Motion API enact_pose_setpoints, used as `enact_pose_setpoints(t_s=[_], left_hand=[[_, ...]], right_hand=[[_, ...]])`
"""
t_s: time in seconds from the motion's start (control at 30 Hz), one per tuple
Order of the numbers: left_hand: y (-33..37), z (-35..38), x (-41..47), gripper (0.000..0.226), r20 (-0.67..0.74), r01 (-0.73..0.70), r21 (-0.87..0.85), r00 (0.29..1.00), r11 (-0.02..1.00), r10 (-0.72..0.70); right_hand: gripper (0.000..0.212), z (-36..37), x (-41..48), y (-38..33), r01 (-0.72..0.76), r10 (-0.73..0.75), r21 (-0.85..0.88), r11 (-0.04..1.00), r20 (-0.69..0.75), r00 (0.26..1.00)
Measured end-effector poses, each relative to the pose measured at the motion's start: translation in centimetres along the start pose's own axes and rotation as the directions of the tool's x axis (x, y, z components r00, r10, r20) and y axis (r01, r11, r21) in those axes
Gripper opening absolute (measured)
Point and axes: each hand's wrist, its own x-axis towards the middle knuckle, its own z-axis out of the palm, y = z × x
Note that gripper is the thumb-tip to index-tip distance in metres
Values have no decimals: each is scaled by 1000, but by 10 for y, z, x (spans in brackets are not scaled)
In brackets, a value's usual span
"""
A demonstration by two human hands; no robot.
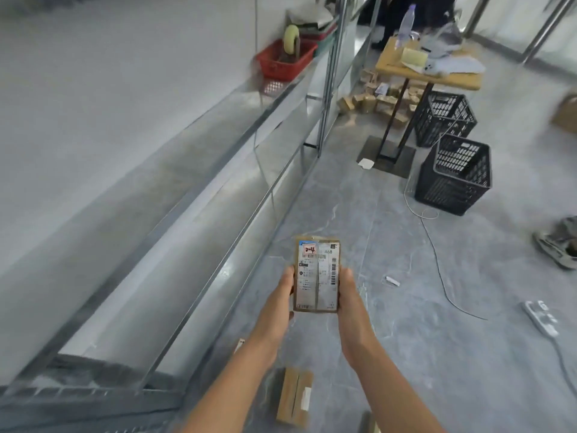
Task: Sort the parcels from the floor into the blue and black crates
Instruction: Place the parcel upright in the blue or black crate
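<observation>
A small cardboard parcel (316, 275) with a white shipping label and a red-marked sticker is held up in front of me, label facing me. My left hand (282, 300) grips its left edge and my right hand (349, 300) grips its right edge. Two black crates stand on the floor at the right, the nearer black crate (452, 179) and the farther black crate (445, 118). Another cardboard parcel (293, 396) lies on the floor below my arms. A pile of small parcels (374, 101) sits far back under a table. No blue crate is in view.
A metal shelf frame (218, 170) runs along the left wall, with a red basket (285, 59) on it. A wooden table (431, 68) holds a bottle and papers. A white cable (437, 254), a power strip (540, 318) and a person's shoe (554, 245) lie at the right.
</observation>
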Motion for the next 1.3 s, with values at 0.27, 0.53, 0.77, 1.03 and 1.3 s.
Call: enact_pose_setpoints(t_s=[0.27, 0.53, 0.77, 1.03, 1.3], left_hand=[[82, -16, -88, 35, -194, -180, -70, 967, 981, 163], [133, -8, -177, 43, -393, -307, -26, 878, 951, 273], [138, -6, -268, 36, -602, -390, -16, 739, 921, 303], [102, -29, -379, 35, -797, -439, -11, 547, 899, 257], [28, -53, -512, 36, -921, -477, -14, 348, 879, 174]], right_hand=[[63, 30, -54, -111, 130, -120, -43, 991, 189, 975], [63, 45, -94, -181, 228, -192, -41, 973, 413, 891], [61, 81, -150, -199, 287, -189, -61, 956, 618, 763], [61, 143, -242, -184, 299, -132, -54, 953, 813, 568], [63, 204, -368, -126, 325, -58, -56, 944, 941, 332]])
